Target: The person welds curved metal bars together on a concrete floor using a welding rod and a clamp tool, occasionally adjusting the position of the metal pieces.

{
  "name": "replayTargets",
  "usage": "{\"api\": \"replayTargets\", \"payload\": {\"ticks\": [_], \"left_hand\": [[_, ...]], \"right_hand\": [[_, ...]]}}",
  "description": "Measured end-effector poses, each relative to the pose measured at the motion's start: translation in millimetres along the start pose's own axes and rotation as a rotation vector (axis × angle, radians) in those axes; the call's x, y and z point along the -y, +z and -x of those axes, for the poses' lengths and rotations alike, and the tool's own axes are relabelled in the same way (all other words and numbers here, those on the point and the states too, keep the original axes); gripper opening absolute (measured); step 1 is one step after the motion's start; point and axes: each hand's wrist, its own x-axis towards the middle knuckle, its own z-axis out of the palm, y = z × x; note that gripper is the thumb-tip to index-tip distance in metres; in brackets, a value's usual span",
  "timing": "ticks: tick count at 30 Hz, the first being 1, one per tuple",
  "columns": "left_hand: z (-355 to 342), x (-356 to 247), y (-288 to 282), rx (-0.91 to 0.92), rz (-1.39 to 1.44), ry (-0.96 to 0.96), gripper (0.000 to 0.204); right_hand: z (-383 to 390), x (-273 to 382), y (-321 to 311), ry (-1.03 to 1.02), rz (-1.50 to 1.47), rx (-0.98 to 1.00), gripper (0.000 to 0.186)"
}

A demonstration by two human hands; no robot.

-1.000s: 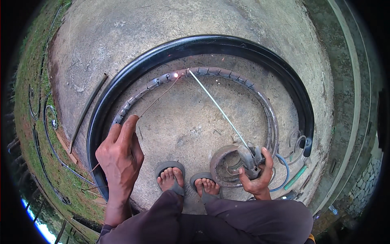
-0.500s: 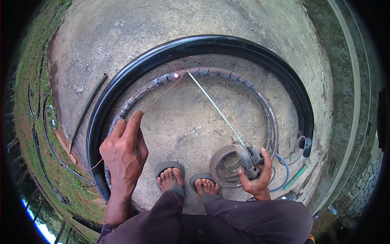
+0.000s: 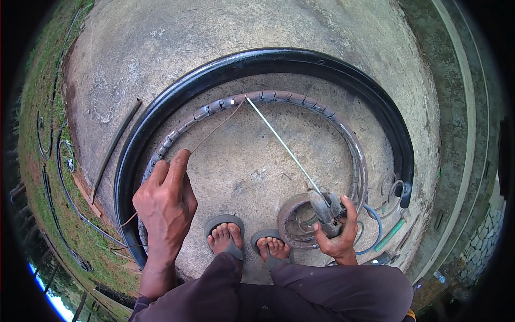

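My left hand (image 3: 165, 206) is closed on a thin brown wire (image 3: 214, 130), whose far end meets a curved, rusty metal pipe (image 3: 292, 98). Dark notches run across that pipe at intervals, and a small spot near the wire's end glows white. In my right hand (image 3: 340, 240) is a worn grey welding electrode holder (image 3: 328, 210), gripped low on the right. From it a long pale welding rod (image 3: 281, 144) slants up and left, its tip at the pipe close beside the wire's end. The fingers of my left hand partly hide the wire.
Around the pipe curves a thick glossy black tube (image 3: 284, 58). A wide metal ring (image 3: 287, 214) lies by my right hand, with a blue hose (image 3: 378, 236) and green rod (image 3: 390, 234) beyond. One straight pipe (image 3: 115, 150) rests at the left, near grass with cables.
The welding rod's tip has shifted slightly left along the pipe, and the electrode holder has tilted a little. My left hand has moved slightly right and down with the wire.
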Motion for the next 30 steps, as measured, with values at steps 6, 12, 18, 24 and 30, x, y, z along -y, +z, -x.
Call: {"api": "replayTargets", "payload": {"ticks": [6,12,18,24,30], "left_hand": [[-0.1,-1.5,0.6,0.007,-0.004,-0.011,0.021],[-0.6,-2.0,-1.2,0.018,0.001,-0.025,0.022],[-3.3,-6.9,1.3,-0.01,0.027,-0.024,0.023],[0.1,-4.3,-2.3,0.019,0.007,-0.026,0.025],[-0.5,-4.9,-2.7,0.046,0.008,-0.047,0.024]], "right_hand": [[-3.6,5.4,-0.8,-0.015,0.036,-0.013,0.088],[-2.8,2.9,0.0,-0.018,0.003,-0.019,0.088],[-1.5,1.2,-2.1,0.004,0.035,-0.001,0.088],[-1.0,2.4,-2.2,-0.036,0.031,-0.022,0.089],[-1.0,-0.2,-0.8,-0.017,0.009,-0.029,0.089]]}}
